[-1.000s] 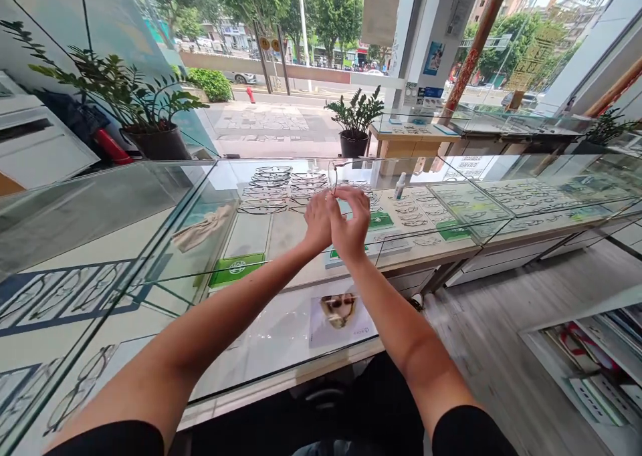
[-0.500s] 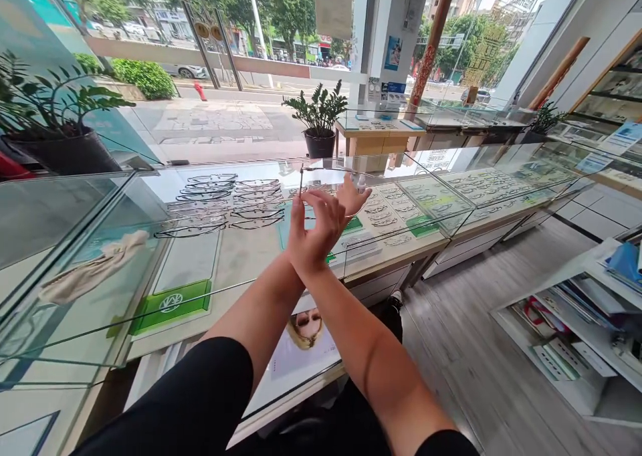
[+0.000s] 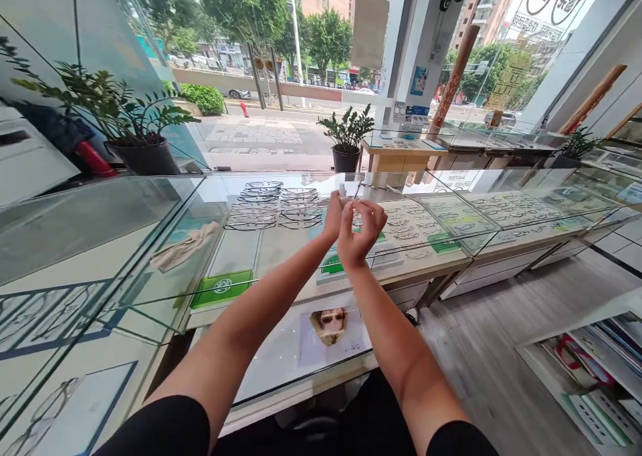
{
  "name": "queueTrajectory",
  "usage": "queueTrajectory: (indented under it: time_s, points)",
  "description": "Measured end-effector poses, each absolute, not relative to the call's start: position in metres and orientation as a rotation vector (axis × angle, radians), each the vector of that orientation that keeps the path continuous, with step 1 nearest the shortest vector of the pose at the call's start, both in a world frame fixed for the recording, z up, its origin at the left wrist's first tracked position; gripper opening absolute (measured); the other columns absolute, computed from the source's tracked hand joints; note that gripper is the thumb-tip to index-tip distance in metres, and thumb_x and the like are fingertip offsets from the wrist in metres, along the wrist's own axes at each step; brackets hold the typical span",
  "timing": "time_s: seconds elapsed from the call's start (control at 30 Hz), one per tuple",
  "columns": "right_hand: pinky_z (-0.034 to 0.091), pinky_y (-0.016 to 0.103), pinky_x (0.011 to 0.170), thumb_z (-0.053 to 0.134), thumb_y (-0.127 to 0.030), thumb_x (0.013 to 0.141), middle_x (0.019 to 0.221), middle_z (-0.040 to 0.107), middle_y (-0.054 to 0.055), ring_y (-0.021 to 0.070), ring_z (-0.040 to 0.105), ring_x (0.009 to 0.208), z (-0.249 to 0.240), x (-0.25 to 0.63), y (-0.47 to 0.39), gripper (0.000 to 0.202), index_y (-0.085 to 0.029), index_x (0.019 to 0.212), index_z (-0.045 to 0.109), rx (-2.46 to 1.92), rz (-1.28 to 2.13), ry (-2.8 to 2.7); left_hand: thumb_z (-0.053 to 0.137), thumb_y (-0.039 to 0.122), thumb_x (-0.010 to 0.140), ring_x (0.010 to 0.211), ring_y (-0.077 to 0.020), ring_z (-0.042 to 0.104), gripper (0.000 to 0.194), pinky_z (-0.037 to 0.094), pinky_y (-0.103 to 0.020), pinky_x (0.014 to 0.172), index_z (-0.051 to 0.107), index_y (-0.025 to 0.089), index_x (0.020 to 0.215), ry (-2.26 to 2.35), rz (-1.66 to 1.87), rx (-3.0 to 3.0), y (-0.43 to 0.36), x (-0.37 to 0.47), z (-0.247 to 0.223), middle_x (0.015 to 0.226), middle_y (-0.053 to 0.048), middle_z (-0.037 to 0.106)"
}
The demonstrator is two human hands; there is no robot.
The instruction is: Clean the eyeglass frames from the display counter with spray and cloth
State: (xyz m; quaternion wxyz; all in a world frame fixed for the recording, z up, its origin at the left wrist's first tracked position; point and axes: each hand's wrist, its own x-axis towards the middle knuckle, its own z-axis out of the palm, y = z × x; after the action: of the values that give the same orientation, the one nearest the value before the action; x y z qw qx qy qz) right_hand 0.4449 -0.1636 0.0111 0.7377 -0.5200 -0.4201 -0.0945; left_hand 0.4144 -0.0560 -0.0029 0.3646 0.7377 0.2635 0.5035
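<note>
My left hand [image 3: 332,216] is closed around a small whitish bottle [image 3: 342,192], whose top shows above the fingers. Close on its right, my right hand [image 3: 362,234] pinches a thin-framed pair of eyeglasses [image 3: 359,190] between thumb and fingers. Much of the frame is hidden behind that hand or blends into the glare. Both hands are above the glass display counter [image 3: 281,259]. Rows of eyeglasses [image 3: 261,205] rest on the counter left of the hands.
A beige cloth [image 3: 183,247] lies at the left beside a green-ended tray [image 3: 221,289]. More eyeglasses [image 3: 511,208] fill the cases on the right. Potted plants [image 3: 346,138] stand along the window. A white shelf with folders [image 3: 592,376] is at the lower right.
My left hand has moved from beyond the right wrist to the left side of my right hand, so the forearms no longer cross. The view has tilted up and turned left.
</note>
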Motion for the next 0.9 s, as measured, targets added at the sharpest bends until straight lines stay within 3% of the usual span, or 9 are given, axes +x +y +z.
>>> queueTrajectory:
  time_s: [0.13, 0.3, 0.47, 0.63, 0.77, 0.9]
  points:
    - [0.043, 0.06, 0.122, 0.06, -0.047, 0.109, 0.118, 0.072, 0.015, 0.0339, 0.068, 0.123, 0.003, 0.441, -0.164, 0.026, -0.027, 0.104, 0.076, -1.137, -0.275, -0.986, 0.063, 0.051, 0.102, 0.096, -0.0184, 0.063, 0.041, 0.055, -0.033, 0.085, 0.054, 0.021, 0.128, 0.836, 1.285, 1.665, -0.053, 0.35, 0.002, 0.11, -0.009, 0.067]
    - [0.051, 0.052, 0.108, 0.063, -0.036, 0.109, 0.113, 0.08, 0.012, 0.0308, 0.074, 0.115, -0.013, 0.426, -0.166, 0.017, -0.026, 0.101, 0.073, -1.041, -0.391, -1.174, 0.075, 0.049, 0.089, 0.099, -0.0193, 0.062, 0.056, 0.058, -0.031, 0.08, 0.056, 0.032, 0.139, 0.767, 1.049, 1.403, -0.095, 0.255, 0.011, 0.107, -0.001, 0.064]
    - [0.054, 0.048, 0.101, 0.063, -0.034, 0.109, 0.104, 0.083, 0.008, 0.0288, 0.075, 0.106, -0.02, 0.412, -0.183, 0.016, -0.027, 0.096, 0.07, -1.028, -0.224, -1.324, 0.076, 0.075, 0.083, 0.077, -0.0178, 0.055, 0.059, 0.053, -0.028, 0.062, 0.067, 0.022, 0.107, 0.614, 0.961, 1.231, -0.124, 0.214, 0.019, 0.085, -0.001, 0.057]
    - [0.053, 0.047, 0.1, 0.069, -0.042, 0.103, 0.099, 0.081, 0.005, 0.0282, 0.07, 0.104, -0.017, 0.407, -0.198, 0.018, -0.028, 0.093, 0.07, -1.053, 0.146, -1.341, 0.066, 0.093, 0.084, 0.064, -0.0167, 0.048, 0.074, 0.049, -0.029, 0.054, 0.058, 0.02, 0.073, 0.497, 0.913, 1.144, -0.142, 0.204, 0.03, 0.068, -0.001, 0.047]
    - [0.052, 0.046, 0.103, 0.074, -0.047, 0.099, 0.097, 0.079, 0.003, 0.0263, 0.07, 0.102, -0.014, 0.404, -0.201, 0.02, -0.029, 0.092, 0.073, -1.045, 0.456, -1.315, 0.059, 0.095, 0.086, 0.06, -0.0165, 0.045, 0.077, 0.045, -0.03, 0.051, 0.055, 0.021, 0.065, 0.491, 0.885, 1.151, -0.151, 0.197, 0.028, 0.062, -0.001, 0.043]
    - [0.052, 0.044, 0.102, 0.082, -0.052, 0.092, 0.095, 0.079, 0.002, 0.025, 0.073, 0.1, -0.014, 0.401, -0.199, 0.025, -0.029, 0.089, 0.074, -0.968, 0.771, -1.269, 0.058, 0.092, 0.084, 0.061, -0.0165, 0.049, 0.073, 0.046, -0.031, 0.057, 0.061, 0.02, 0.069, 0.576, 0.922, 1.23, -0.148, 0.2, 0.015, 0.065, -0.003, 0.052]
